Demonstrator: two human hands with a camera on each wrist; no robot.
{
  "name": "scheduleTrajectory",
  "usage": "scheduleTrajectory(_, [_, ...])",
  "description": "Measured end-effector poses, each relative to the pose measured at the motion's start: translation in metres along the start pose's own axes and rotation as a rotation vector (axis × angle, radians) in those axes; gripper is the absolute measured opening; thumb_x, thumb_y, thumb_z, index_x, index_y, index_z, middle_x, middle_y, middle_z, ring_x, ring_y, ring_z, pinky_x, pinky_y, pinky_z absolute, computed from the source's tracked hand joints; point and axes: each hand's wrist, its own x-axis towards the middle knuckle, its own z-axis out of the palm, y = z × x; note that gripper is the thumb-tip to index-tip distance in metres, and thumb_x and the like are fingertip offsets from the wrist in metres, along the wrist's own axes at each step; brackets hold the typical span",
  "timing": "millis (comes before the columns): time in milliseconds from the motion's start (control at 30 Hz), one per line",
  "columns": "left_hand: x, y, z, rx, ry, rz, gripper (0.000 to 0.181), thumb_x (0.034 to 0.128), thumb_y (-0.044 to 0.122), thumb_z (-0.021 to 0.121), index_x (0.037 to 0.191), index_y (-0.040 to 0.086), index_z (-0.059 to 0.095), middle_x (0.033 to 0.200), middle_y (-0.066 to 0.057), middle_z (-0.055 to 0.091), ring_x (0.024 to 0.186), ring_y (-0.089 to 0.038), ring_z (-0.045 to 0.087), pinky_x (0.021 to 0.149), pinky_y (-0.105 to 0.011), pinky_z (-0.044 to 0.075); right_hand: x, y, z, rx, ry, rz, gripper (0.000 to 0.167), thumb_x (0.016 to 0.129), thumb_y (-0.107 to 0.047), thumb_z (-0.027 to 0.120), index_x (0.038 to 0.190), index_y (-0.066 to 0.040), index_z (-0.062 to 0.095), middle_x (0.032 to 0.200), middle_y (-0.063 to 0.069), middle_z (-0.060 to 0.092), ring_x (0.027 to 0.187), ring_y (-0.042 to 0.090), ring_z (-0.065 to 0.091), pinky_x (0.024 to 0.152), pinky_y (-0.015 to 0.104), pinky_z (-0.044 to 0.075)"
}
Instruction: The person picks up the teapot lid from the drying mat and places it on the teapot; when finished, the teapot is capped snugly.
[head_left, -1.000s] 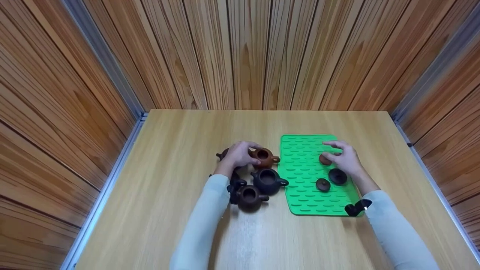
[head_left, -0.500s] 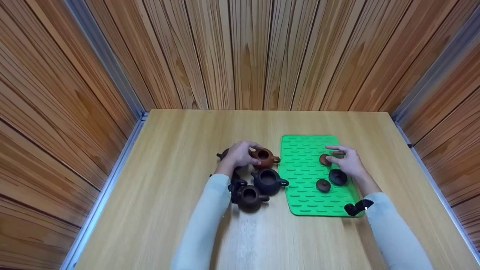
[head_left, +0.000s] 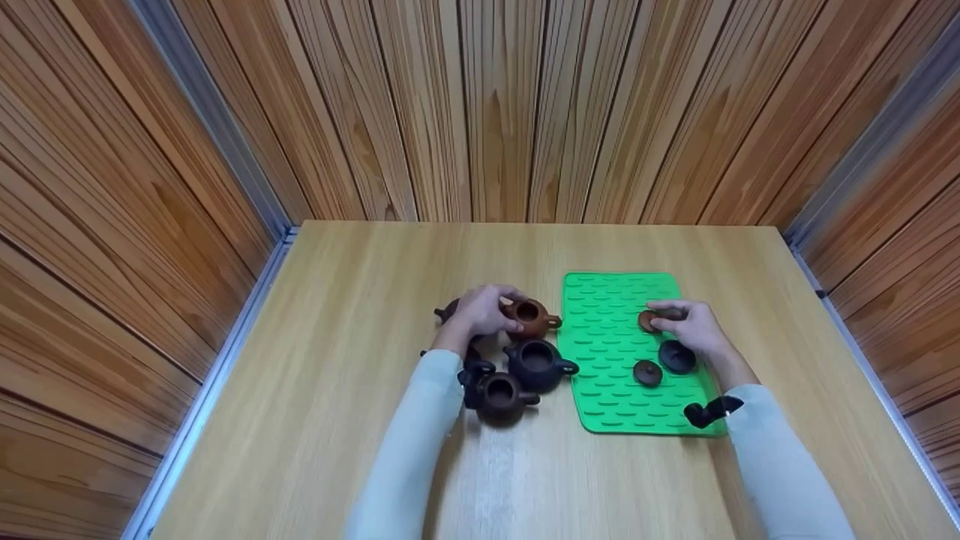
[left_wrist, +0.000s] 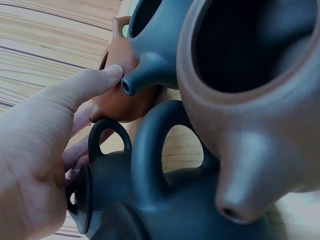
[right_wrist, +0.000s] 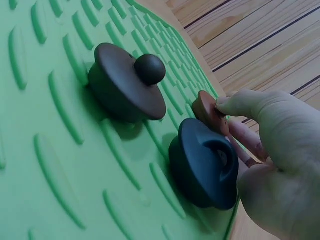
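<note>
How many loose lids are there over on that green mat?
3 on the green mat: a dark brown lid in front, a blue-black lid to its right, and, farther back, a reddish-brown lid pinched by the right hand.

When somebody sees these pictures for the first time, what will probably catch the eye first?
Likely the bright green mat, right of centre in the head view, bearing three lids. Next come the crowded teapots just left of it. There, the left hand holds the red teapot; the right hand pinches the red lid.
</note>
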Motion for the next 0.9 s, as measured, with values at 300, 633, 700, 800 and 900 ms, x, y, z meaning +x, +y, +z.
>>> scheduleTrajectory(300, [0.000,0.001,0.000,0.001,-0.007,-0.013,0.054,0.0962,0.025,0.092,0.147,0.027,0.074,0.154,-0.006,0.074,0.139,-0.030,0.068,0.120,-0.049,0.052,0.002,0.012,-0.002,-0.015,0.018,0.021,0.039,0.110,-0.010,0.073,0.144,0.010,0.070,0.141,0.027,0.077,0.098,-0.016,0.065,0.088,0.007,0.053])
scheduleTrajectory(633, [0.001,0.000,0.000,0.012,-0.005,0.002,0.054,0.0962,0.027,0.092,0.147,0.026,0.074,0.155,-0.006,0.073,0.143,-0.031,0.066,0.122,-0.050,0.051,0.000,0.010,-0.002,-0.005,0.013,0.013,0.039,0.109,-0.011,0.074,0.142,0.009,0.072,0.135,0.021,0.081,0.097,-0.015,0.066,0.087,0.008,0.054])
scheduleTrajectory(700, [0.001,-0.001,0.000,0.009,-0.005,0.001,0.054,0.0962,0.027,0.092,0.147,0.026,0.074,0.155,-0.006,0.073,0.143,-0.031,0.066,0.122,-0.050,0.051,0.000,0.008,-0.002,-0.006,0.014,0.011,0.039,0.109,-0.012,0.075,0.142,0.009,0.072,0.135,0.021,0.081,0.097,-0.015,0.066,0.088,0.008,0.054])
scheduleTrajectory(800, [0.001,0.000,0.000,0.014,-0.003,0.005,0.053,0.0960,0.027,0.092,0.146,0.027,0.074,0.154,-0.006,0.074,0.143,-0.031,0.067,0.122,-0.050,0.052,-0.001,0.007,-0.002,-0.015,0.019,-0.002,0.038,0.108,-0.012,0.076,0.140,0.010,0.073,0.133,0.023,0.081,0.097,-0.016,0.066,0.087,0.008,0.054])
scheduleTrajectory(900, [0.001,0.000,0.000,0.019,-0.004,0.012,0.053,0.0960,0.027,0.092,0.146,0.026,0.075,0.154,-0.006,0.074,0.143,-0.032,0.067,0.121,-0.050,0.052,-0.002,0.006,-0.001,-0.030,0.031,-0.017,0.036,0.107,-0.010,0.076,0.137,0.010,0.074,0.131,0.026,0.081,0.095,-0.015,0.066,0.085,0.008,0.054])
